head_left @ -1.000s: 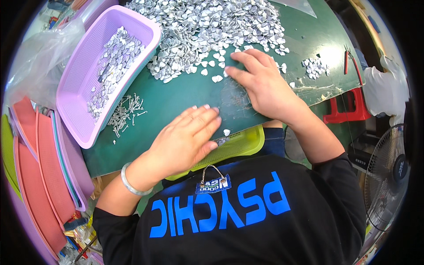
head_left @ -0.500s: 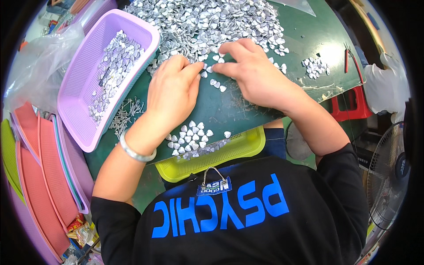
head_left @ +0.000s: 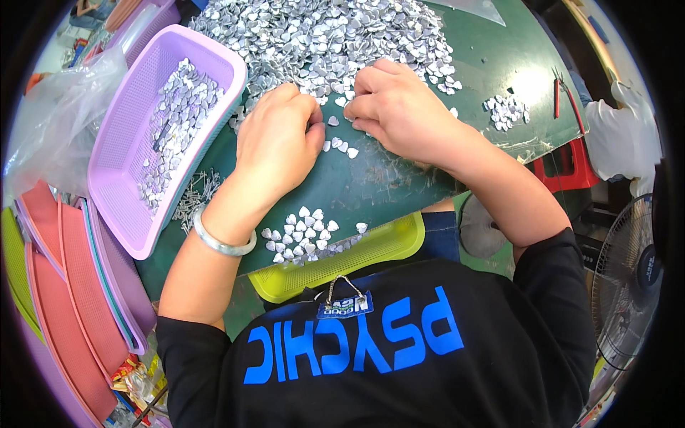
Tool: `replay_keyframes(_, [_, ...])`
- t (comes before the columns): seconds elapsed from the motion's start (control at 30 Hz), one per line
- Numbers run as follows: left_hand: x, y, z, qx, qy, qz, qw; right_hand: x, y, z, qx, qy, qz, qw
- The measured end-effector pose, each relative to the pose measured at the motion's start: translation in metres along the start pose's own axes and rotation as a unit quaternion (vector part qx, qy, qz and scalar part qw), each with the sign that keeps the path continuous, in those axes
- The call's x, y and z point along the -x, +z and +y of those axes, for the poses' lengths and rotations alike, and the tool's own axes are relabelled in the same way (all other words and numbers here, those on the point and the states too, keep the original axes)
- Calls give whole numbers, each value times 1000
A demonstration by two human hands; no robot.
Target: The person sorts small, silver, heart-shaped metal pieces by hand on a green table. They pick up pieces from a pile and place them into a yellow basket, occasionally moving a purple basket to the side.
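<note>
Silvery heart-shaped pieces [head_left: 321, 43] lie heaped on the far part of the green worktop [head_left: 371, 182]. At the heap's near edge, the left hand [head_left: 278, 139] and right hand [head_left: 399, 110] are apart, fingers curled; whether either grips a piece cannot be told. Loose hearts [head_left: 339, 145] lie between them, slightly nearer. Left stands a purple basket [head_left: 118, 153] holding more; a lime-green basket [head_left: 399, 239] sits under the near edge.

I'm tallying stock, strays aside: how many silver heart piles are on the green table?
3: a large heap at the far side, a small patch near the red-handled tool, and a cluster at the near edge. The left hand and right hand may hide more.
</note>
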State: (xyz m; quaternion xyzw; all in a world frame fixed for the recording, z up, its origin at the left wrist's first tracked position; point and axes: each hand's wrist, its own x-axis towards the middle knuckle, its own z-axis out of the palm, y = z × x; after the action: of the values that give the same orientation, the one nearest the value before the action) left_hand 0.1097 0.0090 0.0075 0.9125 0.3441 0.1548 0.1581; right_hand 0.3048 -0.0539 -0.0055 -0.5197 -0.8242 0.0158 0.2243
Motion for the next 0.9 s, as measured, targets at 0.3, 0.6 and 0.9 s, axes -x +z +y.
replay_keyframes(0.3, [5,-2,-4,670,-228,1,707,-9,3,2,-50,-7,18,999])
replay_keyframes(0.6, [9,-3,-22,739,-260,-56,619,-29,12,6,-82,38,18,996])
replay_keyframes(0.9, [20,-11,-26,694,-283,-25,661,-40,20,-3,22,29,-11,999])
